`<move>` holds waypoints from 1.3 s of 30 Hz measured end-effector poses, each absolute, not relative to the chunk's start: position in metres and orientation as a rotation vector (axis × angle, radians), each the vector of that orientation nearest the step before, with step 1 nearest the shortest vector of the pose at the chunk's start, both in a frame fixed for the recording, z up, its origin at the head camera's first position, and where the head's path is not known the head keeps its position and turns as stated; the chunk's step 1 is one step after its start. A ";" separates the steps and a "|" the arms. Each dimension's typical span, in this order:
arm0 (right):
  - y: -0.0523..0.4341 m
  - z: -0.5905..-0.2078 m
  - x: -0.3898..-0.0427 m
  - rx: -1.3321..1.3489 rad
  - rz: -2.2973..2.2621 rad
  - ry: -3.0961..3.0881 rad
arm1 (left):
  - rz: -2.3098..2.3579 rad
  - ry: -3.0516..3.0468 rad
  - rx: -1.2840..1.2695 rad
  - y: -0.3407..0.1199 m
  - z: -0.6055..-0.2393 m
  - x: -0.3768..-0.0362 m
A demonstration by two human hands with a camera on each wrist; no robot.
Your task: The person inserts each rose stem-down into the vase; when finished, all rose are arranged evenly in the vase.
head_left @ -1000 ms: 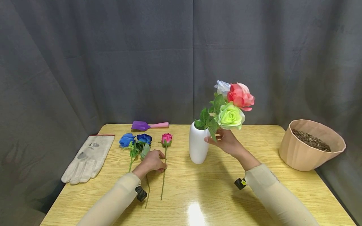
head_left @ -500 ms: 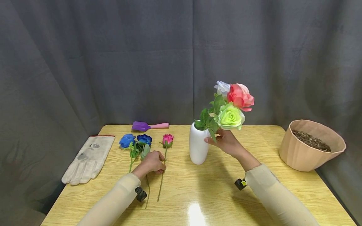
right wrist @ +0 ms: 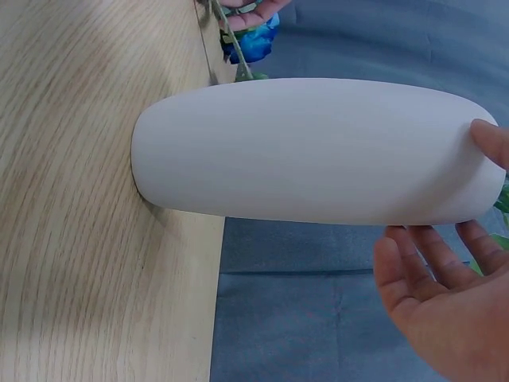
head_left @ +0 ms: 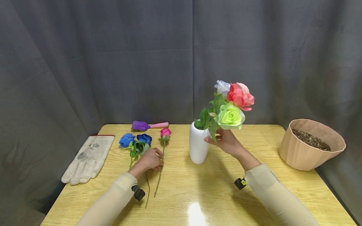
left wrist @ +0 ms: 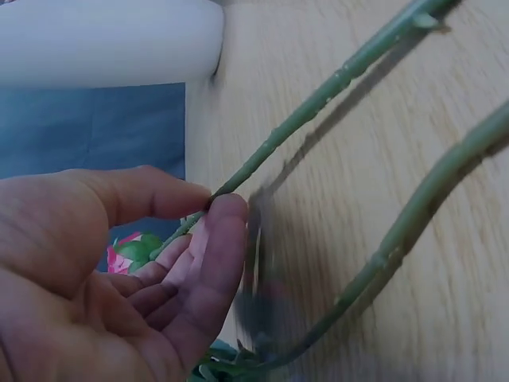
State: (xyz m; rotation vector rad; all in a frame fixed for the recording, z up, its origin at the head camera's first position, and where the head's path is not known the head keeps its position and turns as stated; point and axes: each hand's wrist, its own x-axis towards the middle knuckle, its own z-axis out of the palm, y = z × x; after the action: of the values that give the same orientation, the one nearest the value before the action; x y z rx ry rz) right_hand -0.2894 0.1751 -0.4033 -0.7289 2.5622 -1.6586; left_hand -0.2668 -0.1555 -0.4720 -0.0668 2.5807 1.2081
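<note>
Between thumb and forefinger, my left hand (head_left: 150, 159) pinches the green stem of a pink rose (head_left: 165, 133). The left wrist view shows this stem (left wrist: 298, 117) raised a little off the table, its shadow apart from it. Under and beside that hand lie a blue rose (head_left: 127, 140) and a darker blue rose (head_left: 144, 138). My right hand (head_left: 227, 143) holds the white vase (head_left: 198, 147) near its rim, thumb on one side and fingers on the other. The vase stands upright with a green rose (head_left: 230, 116), a coral rose (head_left: 240, 95) and a pale blue rose (head_left: 222, 88).
A work glove (head_left: 89, 158) lies at the table's left edge. At the back rests a purple shovel (head_left: 140, 126) with a pink handle. A peach pot (head_left: 299, 153) holding dark soil stands at the right. Behind the table hangs a grey curtain (head_left: 147, 62).
My left hand has taken hold of the pink rose's stem and shifted it slightly away and to the left, its lower end swinging left. My right hand and the vase have stayed put.
</note>
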 end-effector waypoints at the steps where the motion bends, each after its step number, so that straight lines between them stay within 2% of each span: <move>1: 0.175 -0.403 -0.289 -0.729 -1.659 2.561 | 1.237 2.569 -0.074 -0.157 -0.472 -0.267; 17: 0.172 -0.401 -0.289 -0.705 -1.648 2.569 | 1.419 2.546 -0.038 -0.165 -0.458 -0.268; 39: 0.172 -0.403 -0.290 -0.706 -1.646 2.569 | 1.614 2.508 0.005 -0.175 -0.417 -0.265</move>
State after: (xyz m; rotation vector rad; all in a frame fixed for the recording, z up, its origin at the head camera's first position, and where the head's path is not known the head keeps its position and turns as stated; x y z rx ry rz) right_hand -0.2899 0.1720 -0.4025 -0.7057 2.5686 -1.6458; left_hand -0.2651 -0.1745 -0.4173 0.0049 2.5080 1.6138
